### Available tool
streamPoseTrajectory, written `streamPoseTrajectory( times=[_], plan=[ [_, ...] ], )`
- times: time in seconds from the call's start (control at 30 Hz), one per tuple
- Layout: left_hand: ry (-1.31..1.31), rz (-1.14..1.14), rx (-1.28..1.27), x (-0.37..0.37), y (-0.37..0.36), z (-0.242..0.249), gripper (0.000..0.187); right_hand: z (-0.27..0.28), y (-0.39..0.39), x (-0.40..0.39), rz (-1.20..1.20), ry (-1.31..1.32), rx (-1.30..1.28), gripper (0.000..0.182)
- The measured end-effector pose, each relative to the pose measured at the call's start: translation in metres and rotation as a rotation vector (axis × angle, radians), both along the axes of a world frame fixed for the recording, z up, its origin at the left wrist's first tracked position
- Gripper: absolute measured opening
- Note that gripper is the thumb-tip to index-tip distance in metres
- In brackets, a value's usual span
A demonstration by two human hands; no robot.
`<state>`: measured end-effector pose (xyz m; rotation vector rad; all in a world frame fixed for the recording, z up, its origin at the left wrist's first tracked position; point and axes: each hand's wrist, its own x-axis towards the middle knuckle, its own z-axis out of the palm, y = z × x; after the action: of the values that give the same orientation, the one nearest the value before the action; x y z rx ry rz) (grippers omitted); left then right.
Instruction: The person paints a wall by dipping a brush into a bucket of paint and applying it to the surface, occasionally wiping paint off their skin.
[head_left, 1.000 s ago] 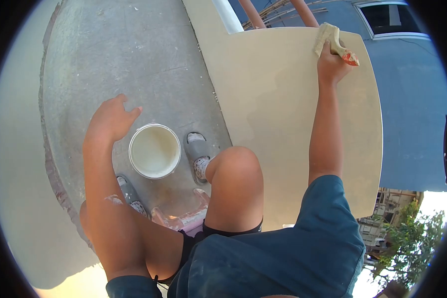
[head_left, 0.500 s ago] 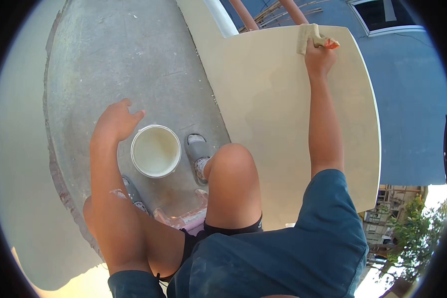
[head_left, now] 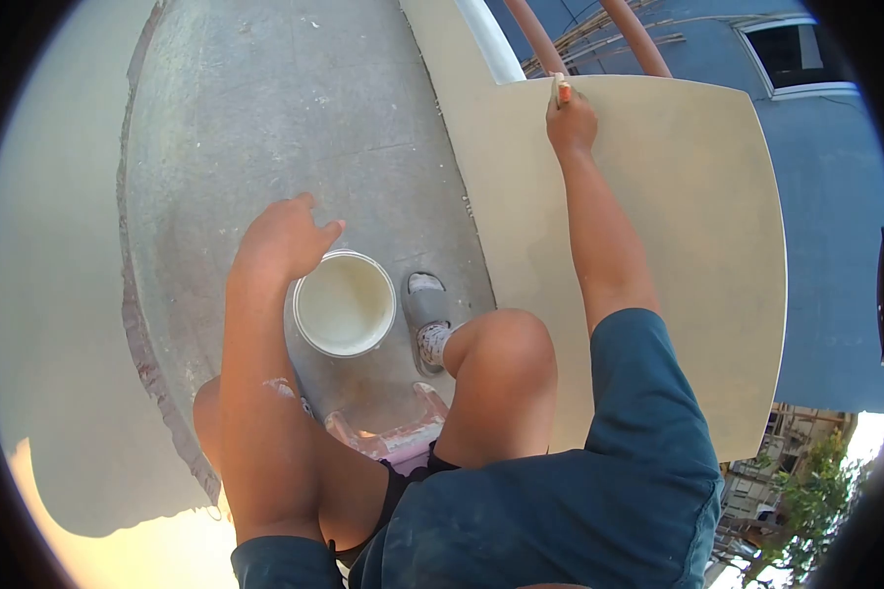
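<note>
My right hand [head_left: 573, 126] grips a paintbrush [head_left: 563, 93] with an orange-tipped handle, near the upper edge of a cream-coloured low wall [head_left: 678, 236]. The brush is seen nearly end-on, so its bristles are mostly hidden. My left hand [head_left: 287, 236] hangs with its fingers loosely apart and nothing in them. Just below it, a white bucket [head_left: 345, 346] of pale cream paint stands on the concrete floor, close to my slippered foot [head_left: 426, 314].
Under me is a pink, paint-stained stool [head_left: 403, 440]. A pale wall [head_left: 49, 226] with a rough base runs along the left. Past the low wall are reddish posts [head_left: 638, 39], thin poles and a blue building [head_left: 815, 157] with a window.
My right hand has swept the brush leftward along the wall's upper edge, turning it end-on. The whole view has shifted a little; my left hand stays over the bucket's side.
</note>
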<state>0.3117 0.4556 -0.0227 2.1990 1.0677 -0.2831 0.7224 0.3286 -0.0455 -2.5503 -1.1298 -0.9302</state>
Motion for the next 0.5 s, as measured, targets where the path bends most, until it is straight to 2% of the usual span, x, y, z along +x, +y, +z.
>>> streamPoseTrajectory(
  times=[0.07, 0.17, 0.23, 0.27, 0.3, 0.33, 0.47, 0.5],
  plan=[
    [0.008, -0.016, -0.008, 0.002, 0.003, -0.005, 0.055, 0.035, -0.014, 0.007, -0.039, -0.052, -0.001, 0.017],
    [0.004, -0.001, -0.033, 0.001, 0.005, -0.004, 0.055, 0.094, -0.043, -0.01, -0.044, -0.159, 0.132, 0.018],
    [-0.014, -0.001, -0.019, 0.002, 0.005, 0.001, 0.056, 0.112, -0.049, -0.023, -0.035, -0.195, 0.21, 0.018],
    [-0.016, 0.002, -0.02, 0.002, 0.003, 0.001, 0.056, 0.114, -0.049, -0.033, 0.091, -0.13, 0.342, 0.018],
    [-0.017, -0.006, -0.014, 0.002, 0.002, 0.003, 0.056, 0.113, -0.048, -0.04, 0.214, -0.061, 0.475, 0.018],
    [-0.016, -0.016, -0.006, 0.002, -0.001, 0.004, 0.056, 0.105, -0.045, -0.042, 0.211, -0.059, 0.479, 0.018],
    [-0.001, -0.017, -0.015, 0.008, -0.008, 0.005, 0.056, 0.032, -0.015, -0.024, 0.058, 0.011, 0.086, 0.019],
    [-0.003, -0.024, -0.017, 0.009, -0.009, 0.001, 0.056, 0.015, -0.01, -0.016, 0.059, 0.011, 0.104, 0.019]
  ],
)
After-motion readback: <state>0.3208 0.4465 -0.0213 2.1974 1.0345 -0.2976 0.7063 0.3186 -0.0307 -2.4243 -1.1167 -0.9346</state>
